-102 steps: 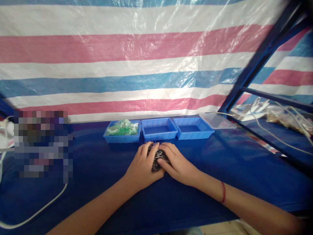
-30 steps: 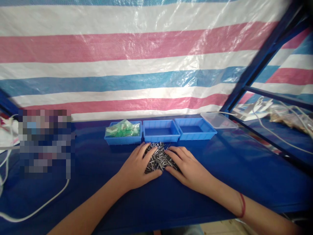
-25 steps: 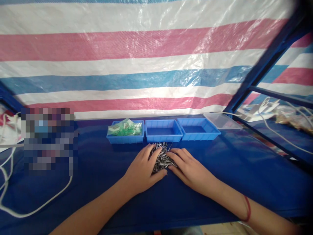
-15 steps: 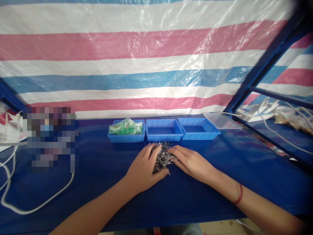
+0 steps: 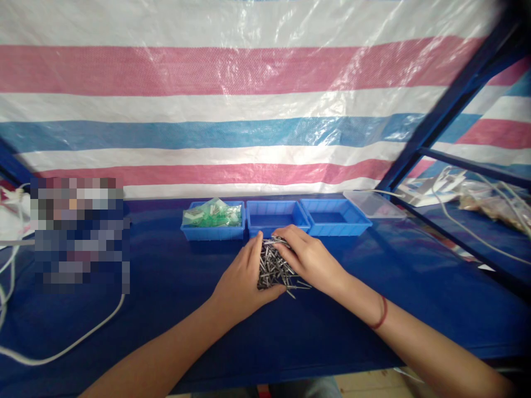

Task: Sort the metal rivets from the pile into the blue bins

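Observation:
A heap of loose silvery nails [image 5: 274,268] lies on the dark blue tabletop [image 5: 327,337], in front of the row of bins. My left hand [image 5: 243,276] is cupped along its left side, the fingers stretched forward and the thumb apart across the near edge. From the right, my right hand [image 5: 309,257] bends its fingers over the far right part of the heap and touches it. Both hands are open around the nails, and the heap fills the gap between them. Some nails stick out below the right palm. The fingertips are partly hidden at the far side.
Behind the hands stand a blue bin [image 5: 213,233] holding green plastic packets [image 5: 219,214], a middle blue bin [image 5: 277,221] and a right blue bin [image 5: 342,224]. A clear plastic lid [image 5: 371,204] lies beside them. A white cable [image 5: 78,345] loops at left. A metal frame [image 5: 435,116] rises at right.
My right hand has moved left and farther over the heap, closer to the left hand. The nails are pressed closer together, and more of the heap shows between the hands.

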Demonstrator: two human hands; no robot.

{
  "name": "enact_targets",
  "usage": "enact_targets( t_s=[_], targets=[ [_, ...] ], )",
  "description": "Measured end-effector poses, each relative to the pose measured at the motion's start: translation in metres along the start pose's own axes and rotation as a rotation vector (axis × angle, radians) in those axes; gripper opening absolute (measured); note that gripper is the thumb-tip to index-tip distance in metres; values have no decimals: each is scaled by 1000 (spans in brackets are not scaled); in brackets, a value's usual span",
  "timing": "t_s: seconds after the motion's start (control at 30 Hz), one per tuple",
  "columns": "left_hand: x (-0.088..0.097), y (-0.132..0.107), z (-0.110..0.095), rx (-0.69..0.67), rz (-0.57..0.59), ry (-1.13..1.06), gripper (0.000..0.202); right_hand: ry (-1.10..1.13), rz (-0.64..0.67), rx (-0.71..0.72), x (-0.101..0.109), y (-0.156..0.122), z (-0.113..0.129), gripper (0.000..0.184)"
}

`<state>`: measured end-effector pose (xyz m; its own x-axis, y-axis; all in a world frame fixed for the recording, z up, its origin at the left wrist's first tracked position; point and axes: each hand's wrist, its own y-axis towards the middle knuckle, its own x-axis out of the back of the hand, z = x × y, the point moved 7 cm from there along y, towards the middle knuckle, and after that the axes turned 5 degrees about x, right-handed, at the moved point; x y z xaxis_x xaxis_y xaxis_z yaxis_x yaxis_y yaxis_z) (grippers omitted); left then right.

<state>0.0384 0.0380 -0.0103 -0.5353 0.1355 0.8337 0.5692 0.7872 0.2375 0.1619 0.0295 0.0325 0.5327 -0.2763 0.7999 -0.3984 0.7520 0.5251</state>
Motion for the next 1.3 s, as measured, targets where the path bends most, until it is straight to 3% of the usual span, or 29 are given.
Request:
enact_targets(
  t_s=[0.13,0.23,0.3,0.47,0.7,0.83,0.9,1.07,1.3],
  targets=[
    [6,0,2,16,-72,-78,113,63,58,19,-15,14,13,23],
    [9,1,3,18,-97,-134,117,109,86,-2,-22,15,12,36],
    [10,1,4,13,-92,-161,117,148,86,-21,-23,14,10,41],
    [9,1,5,-3,-63,-159,110,240,89,17,-14,11,7,36],
    [5,1,-4,-53,-13,-2,59,140,234,119,-1,-3,9,43],
    [7,1,-6,-81,-21,27,44,150,300,149,-1,-10,10,51],
    [6,1,-6,-85,1,35,50,154,311,153,-4,-12,9,55],
    [0,-1,-6,-88,79,73,108,92,309,130,-15,-12,6,55],
    [-3,-1,-4,-64,73,88,102,68,298,124,-18,-2,5,38]
  ],
)
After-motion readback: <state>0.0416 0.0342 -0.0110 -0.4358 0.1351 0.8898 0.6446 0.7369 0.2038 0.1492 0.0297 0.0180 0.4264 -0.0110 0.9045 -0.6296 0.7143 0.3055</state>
